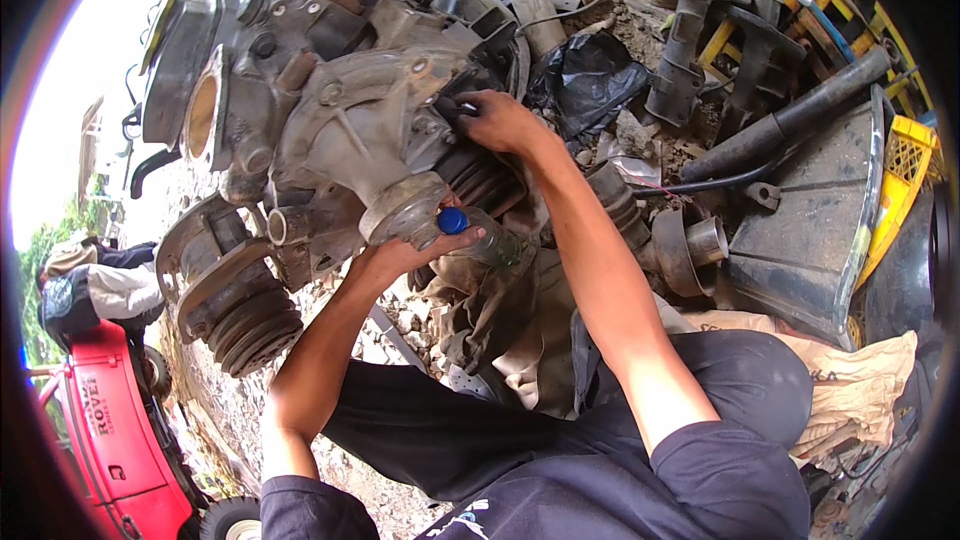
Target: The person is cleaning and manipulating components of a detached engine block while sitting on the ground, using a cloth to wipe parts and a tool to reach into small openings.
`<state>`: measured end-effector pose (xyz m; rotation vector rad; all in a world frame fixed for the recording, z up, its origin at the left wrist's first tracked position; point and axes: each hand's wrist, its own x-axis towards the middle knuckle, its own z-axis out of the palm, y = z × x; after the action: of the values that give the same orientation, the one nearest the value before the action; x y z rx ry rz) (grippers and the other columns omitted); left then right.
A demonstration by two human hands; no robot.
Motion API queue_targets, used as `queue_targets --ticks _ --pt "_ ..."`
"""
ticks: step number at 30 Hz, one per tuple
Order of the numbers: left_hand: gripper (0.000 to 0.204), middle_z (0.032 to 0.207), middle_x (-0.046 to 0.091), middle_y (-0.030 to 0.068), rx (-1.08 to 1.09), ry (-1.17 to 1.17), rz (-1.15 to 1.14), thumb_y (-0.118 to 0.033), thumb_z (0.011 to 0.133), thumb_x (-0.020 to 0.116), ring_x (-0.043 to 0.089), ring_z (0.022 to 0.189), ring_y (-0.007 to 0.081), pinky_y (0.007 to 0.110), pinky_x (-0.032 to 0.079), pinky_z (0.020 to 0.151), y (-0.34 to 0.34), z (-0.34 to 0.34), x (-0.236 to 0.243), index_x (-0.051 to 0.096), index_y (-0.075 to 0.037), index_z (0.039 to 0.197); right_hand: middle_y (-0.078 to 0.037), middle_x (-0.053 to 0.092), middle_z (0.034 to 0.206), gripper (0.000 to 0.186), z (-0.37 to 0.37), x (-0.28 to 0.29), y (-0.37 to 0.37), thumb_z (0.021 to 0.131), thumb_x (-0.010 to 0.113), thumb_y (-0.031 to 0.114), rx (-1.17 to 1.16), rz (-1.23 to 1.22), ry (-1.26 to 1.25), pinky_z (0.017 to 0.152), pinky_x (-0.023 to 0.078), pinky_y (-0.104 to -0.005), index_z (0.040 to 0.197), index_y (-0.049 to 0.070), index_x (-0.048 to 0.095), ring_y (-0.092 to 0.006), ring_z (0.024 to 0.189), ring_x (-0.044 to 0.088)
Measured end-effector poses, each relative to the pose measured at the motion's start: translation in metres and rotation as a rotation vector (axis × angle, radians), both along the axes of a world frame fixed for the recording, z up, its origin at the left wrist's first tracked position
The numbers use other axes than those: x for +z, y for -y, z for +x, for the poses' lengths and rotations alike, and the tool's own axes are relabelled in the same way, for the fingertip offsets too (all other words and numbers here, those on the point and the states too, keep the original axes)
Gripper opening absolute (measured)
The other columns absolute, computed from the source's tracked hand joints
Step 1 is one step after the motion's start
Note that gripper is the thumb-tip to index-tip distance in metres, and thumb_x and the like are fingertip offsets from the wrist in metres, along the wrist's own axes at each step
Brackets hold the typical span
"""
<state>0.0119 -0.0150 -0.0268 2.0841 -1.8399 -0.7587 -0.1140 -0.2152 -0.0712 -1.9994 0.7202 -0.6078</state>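
Note:
In front of me stands a greasy metal engine with a cast housing [355, 105] and a round pipe flange [402, 208]. My left hand [412, 254] is just under that flange, its thumb and fingers closed round the neck of a clear, greenish plastic bottle [498, 248] with a blue cap [452, 221]. Farther up, my right hand [500, 123] reaches in beside the housing, above a grooved pulley [478, 175]. Its fingers are bent together at something small and dark, partly hidden, whose kind I cannot make out.
Another grooved pulley [245, 325] sticks out at the engine's near left. Scrap lies at right: a black plastic bag [590, 80], a dark tube [790, 125], a flat dark panel [805, 230], a yellow crate [905, 180] and a paper sack [855, 380]. A red vehicle [125, 430] stands at left.

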Motion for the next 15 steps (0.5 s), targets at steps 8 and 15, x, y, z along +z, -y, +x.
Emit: queue_targets --ticks 8,15 --pt "0.063 0.093 0.065 0.0101 -0.005 0.056 -0.018 -0.057 0.076 0.083 0.063 0.091 0.0233 0.039 0.051 0.081 -0.007 0.001 0.011 0.062 -0.008 0.109 -0.027 0.069 0.115 0.039 -0.024 0.039 0.007 0.083 0.065 0.020 -0.125 -0.020 -0.380 0.100 0.052 -0.0469 0.118 0.004 0.072 -0.0416 0.114 0.065" --pt "0.062 0.093 0.065 0.0100 -0.029 0.077 0.039 -0.055 0.076 0.084 0.063 0.089 0.0235 0.038 0.052 0.082 0.002 -0.008 0.016 0.062 -0.008 0.108 -0.026 0.068 0.114 0.039 0.025 -0.045 -0.010 0.085 0.061 0.018 -0.272 -0.218 0.159 0.099 0.052 -0.0482 0.122 0.008 0.071 -0.0408 0.113 0.064"
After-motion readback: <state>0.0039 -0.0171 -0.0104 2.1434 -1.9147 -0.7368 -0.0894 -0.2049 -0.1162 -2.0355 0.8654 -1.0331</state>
